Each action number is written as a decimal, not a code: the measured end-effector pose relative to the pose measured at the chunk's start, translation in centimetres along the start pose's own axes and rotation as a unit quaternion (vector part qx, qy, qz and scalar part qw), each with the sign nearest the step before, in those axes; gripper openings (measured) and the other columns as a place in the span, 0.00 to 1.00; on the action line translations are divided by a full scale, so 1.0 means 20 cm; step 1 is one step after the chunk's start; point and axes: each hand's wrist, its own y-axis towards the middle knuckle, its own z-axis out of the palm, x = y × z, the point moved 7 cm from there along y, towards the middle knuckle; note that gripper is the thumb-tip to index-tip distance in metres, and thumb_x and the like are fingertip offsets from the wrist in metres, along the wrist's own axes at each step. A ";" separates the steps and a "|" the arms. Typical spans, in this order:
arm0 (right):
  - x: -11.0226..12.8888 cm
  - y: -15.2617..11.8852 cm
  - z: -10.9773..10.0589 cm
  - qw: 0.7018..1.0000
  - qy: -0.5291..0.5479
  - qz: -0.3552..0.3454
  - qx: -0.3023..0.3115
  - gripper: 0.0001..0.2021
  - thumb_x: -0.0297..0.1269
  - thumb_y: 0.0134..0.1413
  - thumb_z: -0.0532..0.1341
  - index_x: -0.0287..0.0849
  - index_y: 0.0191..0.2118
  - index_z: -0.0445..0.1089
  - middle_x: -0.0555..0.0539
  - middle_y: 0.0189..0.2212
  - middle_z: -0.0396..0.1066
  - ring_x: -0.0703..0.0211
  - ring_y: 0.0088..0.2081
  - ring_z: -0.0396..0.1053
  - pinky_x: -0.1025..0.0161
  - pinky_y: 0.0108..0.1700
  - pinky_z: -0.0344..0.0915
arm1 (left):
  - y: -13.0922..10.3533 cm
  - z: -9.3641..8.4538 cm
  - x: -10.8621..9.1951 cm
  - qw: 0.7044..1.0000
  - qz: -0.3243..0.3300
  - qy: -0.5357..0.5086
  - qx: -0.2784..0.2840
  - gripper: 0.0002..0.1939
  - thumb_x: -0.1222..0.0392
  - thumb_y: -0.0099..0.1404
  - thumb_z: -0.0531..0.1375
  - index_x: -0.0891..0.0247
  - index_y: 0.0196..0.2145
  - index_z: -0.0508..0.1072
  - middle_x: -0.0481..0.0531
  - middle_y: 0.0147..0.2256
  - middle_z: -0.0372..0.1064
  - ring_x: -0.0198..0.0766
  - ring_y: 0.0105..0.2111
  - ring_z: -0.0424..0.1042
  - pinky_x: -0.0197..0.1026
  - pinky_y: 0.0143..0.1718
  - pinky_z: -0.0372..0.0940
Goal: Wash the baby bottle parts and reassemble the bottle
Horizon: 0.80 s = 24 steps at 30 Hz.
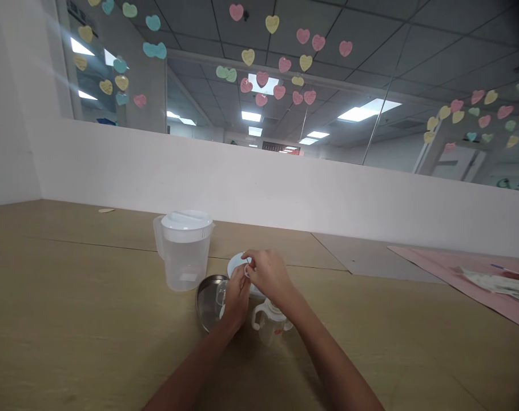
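Note:
My left hand (237,299) and my right hand (270,277) meet above the table, fingers closed together around a small white ring-like part (247,270). Its exact kind is hard to make out, as my fingers cover most of it. Below my right wrist stands a clear baby bottle (271,328) with white side handles, upright, its top partly hidden by the wrist. A round steel dish (205,305) sits to the left of my left hand, with a clear dome-shaped piece (220,292) in it. Behind my hands shows a pale round disc (236,262), partly covered.
A translucent lidded pitcher (185,257) stands at the back left of the dish. Far right, a pink sheet (447,274) carries plastic-wrapped items (499,285). A flat beige piece (107,210) lies near the white wall (242,182), below glass with heart-shaped notes.

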 end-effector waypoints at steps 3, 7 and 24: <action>-0.02 0.01 0.03 1.000 -0.017 0.003 0.011 0.15 0.28 0.51 0.54 0.42 0.43 0.72 0.44 0.32 0.75 0.54 0.36 0.70 0.63 0.36 0.59 | 0.00 0.00 -0.02 1.000 -0.003 0.006 0.003 0.14 0.53 0.63 0.50 0.62 0.31 0.70 0.52 0.31 0.71 0.40 0.34 0.68 0.40 0.37 0.62; -0.03 0.02 0.06 0.999 -0.036 0.016 0.029 0.12 0.27 0.51 0.55 0.41 0.39 0.74 0.42 0.32 0.75 0.54 0.36 0.71 0.63 0.35 0.59 | 0.00 -0.01 0.00 1.000 -0.005 0.020 0.010 0.15 0.52 0.63 0.50 0.63 0.27 0.69 0.50 0.26 0.69 0.40 0.30 0.67 0.39 0.34 0.62; 0.00 -0.02 -0.05 0.939 0.334 -0.055 0.066 0.27 0.48 0.62 0.43 0.40 0.20 0.67 0.49 0.22 0.69 0.62 0.29 0.67 0.67 0.39 0.62 | 0.03 -0.02 0.10 1.000 0.000 -0.023 0.019 0.16 0.51 0.64 0.50 0.64 0.34 0.71 0.52 0.33 0.71 0.39 0.35 0.68 0.39 0.37 0.62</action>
